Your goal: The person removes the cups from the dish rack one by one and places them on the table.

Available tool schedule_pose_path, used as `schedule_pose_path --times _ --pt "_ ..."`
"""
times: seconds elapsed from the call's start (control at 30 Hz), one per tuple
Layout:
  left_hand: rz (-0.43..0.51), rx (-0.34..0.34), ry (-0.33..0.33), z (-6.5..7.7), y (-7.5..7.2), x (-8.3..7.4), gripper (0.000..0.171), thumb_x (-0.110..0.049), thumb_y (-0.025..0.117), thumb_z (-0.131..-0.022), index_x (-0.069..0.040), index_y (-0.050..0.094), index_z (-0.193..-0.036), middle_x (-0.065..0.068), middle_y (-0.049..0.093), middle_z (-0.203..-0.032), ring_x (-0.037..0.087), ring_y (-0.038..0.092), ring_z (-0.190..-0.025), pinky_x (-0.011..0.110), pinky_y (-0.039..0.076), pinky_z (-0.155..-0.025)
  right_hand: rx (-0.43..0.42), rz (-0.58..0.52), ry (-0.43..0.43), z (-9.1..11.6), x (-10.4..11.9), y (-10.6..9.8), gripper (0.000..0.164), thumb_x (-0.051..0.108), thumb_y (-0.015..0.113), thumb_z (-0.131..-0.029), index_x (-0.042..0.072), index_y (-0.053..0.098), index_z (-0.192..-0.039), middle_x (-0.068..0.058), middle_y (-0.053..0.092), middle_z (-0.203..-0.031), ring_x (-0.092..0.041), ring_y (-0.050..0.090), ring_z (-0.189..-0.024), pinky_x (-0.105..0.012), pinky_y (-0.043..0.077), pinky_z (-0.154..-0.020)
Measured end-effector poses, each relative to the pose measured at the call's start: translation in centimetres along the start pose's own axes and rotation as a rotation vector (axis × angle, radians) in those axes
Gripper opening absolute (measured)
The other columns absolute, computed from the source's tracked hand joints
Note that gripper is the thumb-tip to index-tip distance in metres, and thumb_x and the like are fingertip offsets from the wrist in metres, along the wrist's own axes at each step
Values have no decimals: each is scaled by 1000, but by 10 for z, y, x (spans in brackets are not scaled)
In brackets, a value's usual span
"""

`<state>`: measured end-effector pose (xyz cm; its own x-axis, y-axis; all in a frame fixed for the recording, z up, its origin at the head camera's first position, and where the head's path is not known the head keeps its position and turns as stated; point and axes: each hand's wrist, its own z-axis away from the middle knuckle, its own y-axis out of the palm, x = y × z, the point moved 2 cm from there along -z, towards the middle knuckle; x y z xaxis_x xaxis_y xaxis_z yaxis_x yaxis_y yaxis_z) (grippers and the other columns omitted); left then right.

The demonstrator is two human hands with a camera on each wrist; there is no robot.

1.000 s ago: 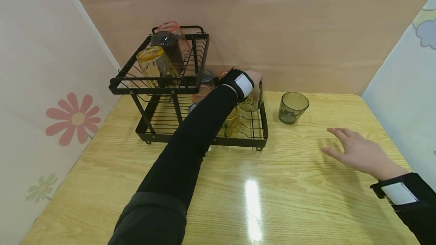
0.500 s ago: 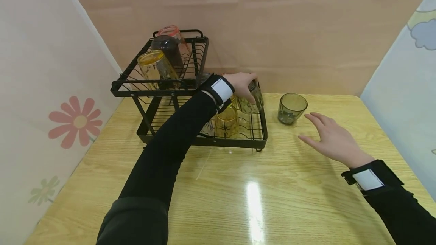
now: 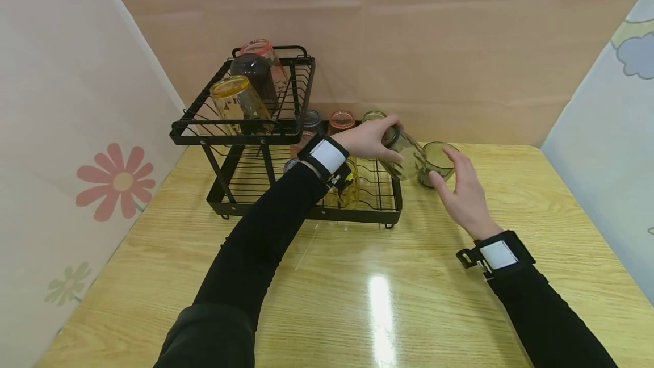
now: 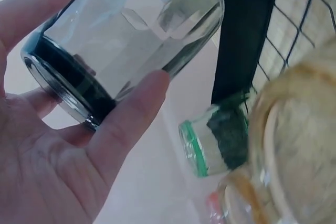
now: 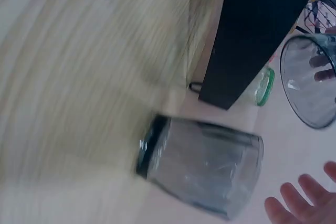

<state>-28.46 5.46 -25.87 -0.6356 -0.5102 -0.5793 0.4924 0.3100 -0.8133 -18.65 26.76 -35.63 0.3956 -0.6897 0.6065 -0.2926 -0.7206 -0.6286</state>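
My left hand [image 3: 370, 138] grips a greyish glass tumbler [image 3: 407, 159] near its base, over the right end of the black dish rack [image 3: 357, 215]. The tumbler is tilted, its mouth toward the right. In the left wrist view, thumb and fingers curl round the thick base of this tumbler [image 4: 142, 24]. My right hand [image 3: 464, 195] is spread, fingers apart and holding nothing, just right of an olive-tinted glass [image 3: 434, 164] standing upright on the table. In the right wrist view, that standing glass [image 5: 205, 166] is apart from my fingertips [image 5: 296, 198].
The rack's upper tier holds upside-down glasses: a yellow one [image 3: 240, 101], a dark one [image 3: 258, 81] and a red-rimmed one [image 3: 260, 47]. Below are several more, including a red-rimmed glass [image 3: 341, 121] and a green-rimmed glass [image 3: 374, 115]. A wall [image 3: 460, 61] stands behind the wooden table [image 3: 327, 300].
My left hand has lifted the greyish tumbler from the rack's lower tier and tipped it rightward. My right hand has moved left, close to the standing glass.
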Motion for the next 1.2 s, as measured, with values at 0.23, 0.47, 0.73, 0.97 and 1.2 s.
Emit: schedule_pose_path --times 0.23,0.47,0.73,0.97,1.2 --pt "86 -87 6 -2 15 -4 65 -35 70 -90 -14 37 -141 5 50 -122 15 51 -105 28 43 -84 -153 -299 115 -7 4 11 52 32 34 -106 6 30 -151 -17 33 -149 -34 33 -133 -46 33 -98" --pt "252 -182 31 -12 38 -17 65 -35 71 -90 -16 37 -142 4 46 -133 13 48 -114 26 42 -86 -375 -752 279 -10 4 10 54 45 27 -105 11 41 -145 -7 45 -137 -27 41 -124 -34 29 -93" --pt "472 -306 53 -22 71 -32 65 -26 74 -88 -13 38 -141 4 54 -118 11 54 -100 22 46 -78 -406 -1009 264 -11 8 2 57 54 21 -102 19 51 -135 -1 56 -115 -14 52 -99 -27 41 -79" --pt "608 -383 102 -28 92 -36 62 -19 75 -88 -14 40 -139 1 54 -109 9 55 -93 20 49 -74 -484 -961 229 -14 6 -10 47 45 34 -104 16 64 -124 -7 61 -109 -17 59 -83 -19 45 -49" --pt "582 -291 88 -23 92 -34 69 -20 77 -86 -13 36 -142 8 54 -118 11 59 -93 22 52 -73 -485 -845 126 -11 3 -12 42 34 39 -102 6 64 -123 -9 64 -103 -16 61 -78 -17 48 -52"
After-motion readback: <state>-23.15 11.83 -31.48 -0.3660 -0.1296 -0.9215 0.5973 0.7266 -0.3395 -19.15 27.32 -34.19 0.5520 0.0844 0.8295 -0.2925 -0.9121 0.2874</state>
